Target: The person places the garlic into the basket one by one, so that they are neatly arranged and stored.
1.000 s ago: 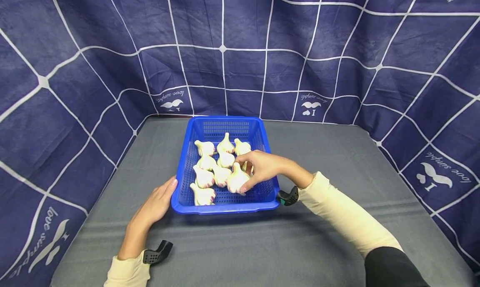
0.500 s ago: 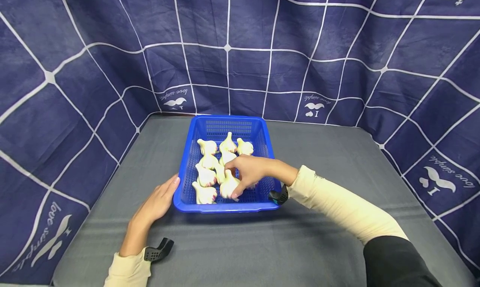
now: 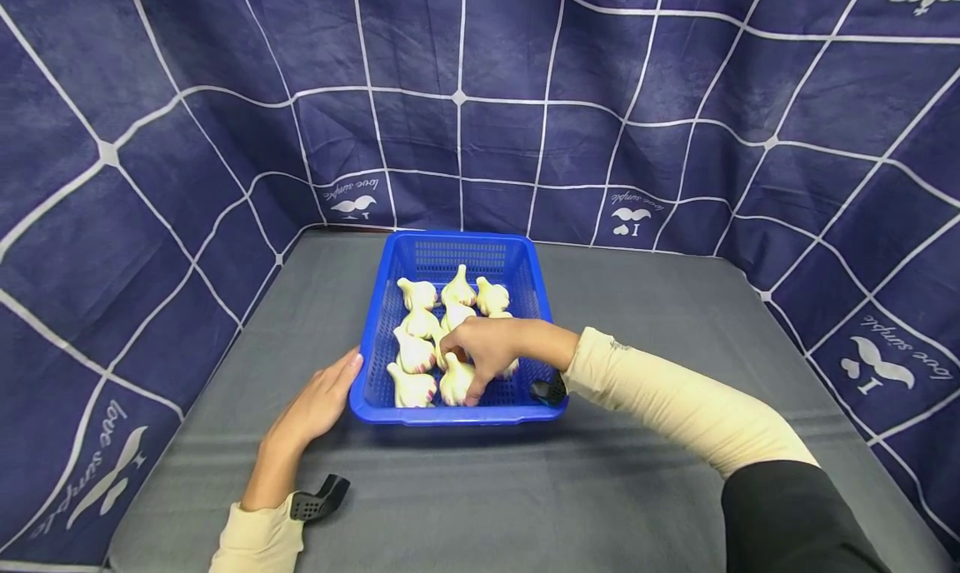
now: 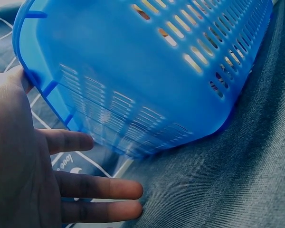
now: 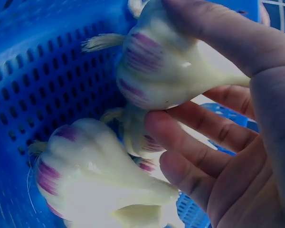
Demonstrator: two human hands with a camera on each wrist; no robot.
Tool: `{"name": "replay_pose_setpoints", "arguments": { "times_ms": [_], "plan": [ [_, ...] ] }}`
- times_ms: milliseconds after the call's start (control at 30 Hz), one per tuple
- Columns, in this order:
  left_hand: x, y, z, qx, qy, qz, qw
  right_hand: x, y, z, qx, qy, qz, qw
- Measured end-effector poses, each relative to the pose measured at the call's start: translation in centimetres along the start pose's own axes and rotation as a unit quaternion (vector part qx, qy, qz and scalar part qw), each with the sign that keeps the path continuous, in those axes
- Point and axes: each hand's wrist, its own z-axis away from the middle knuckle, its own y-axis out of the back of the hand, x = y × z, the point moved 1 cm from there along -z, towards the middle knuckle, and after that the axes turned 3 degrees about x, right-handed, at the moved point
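A blue plastic basket [image 3: 457,416] with slotted walls stands on the table, several white garlic bulbs [image 3: 417,295] with purple streaks lying in it. My right hand [image 3: 487,348] reaches inside and holds one garlic bulb [image 3: 455,381] near the front wall, thumb on one side and fingers on the other. In the right wrist view that bulb [image 5: 152,61] sits between thumb and fingertips, with another bulb [image 5: 90,171] beside it. At the basket's left front corner my left hand [image 3: 321,402] rests against the rim; the left wrist view has its fingers [image 4: 104,187] straight along the outer wall.
A grey cloth [image 3: 465,490] covers the table around the basket. Dark blue curtains [image 3: 495,123] with white grid lines hang behind and at both sides. A black wrist camera mount [image 3: 322,498] sits on the left wrist.
The right hand has carried its garlic bulb left and down toward the front of the basket, beside the front left bulb. The left hand stays at the rim; the head view shifts slightly.
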Motion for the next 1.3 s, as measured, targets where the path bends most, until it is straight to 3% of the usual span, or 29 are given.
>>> {"name": "replay_pose_setpoints", "arguments": {
  "times_ms": [367, 800, 1067, 1300],
  "plan": [
    [0.2, -0.2, 0.1, 0.001, -0.001, -0.001, 1.0, -0.5, -0.2, -0.6, -0.022, 0.008, 0.038, 0.999],
    [0.4, -0.8, -0.4, -0.01, -0.001, 0.009, 0.9999, -0.7, -0.6, -0.3, -0.048, -0.014, 0.065, 0.9966],
    [0.7, -0.8, -0.6, -0.013, -0.003, 0.005, 0.9999, -1.1, 1.2, 1.2, -0.032, -0.033, 0.005, 0.9989],
    [0.4, -0.7, -0.6, -0.007, -0.012, 0.006, 0.9999, -0.8, 4.3, 4.1, 0.042, -0.048, -0.002, 0.998]
  ]
}}
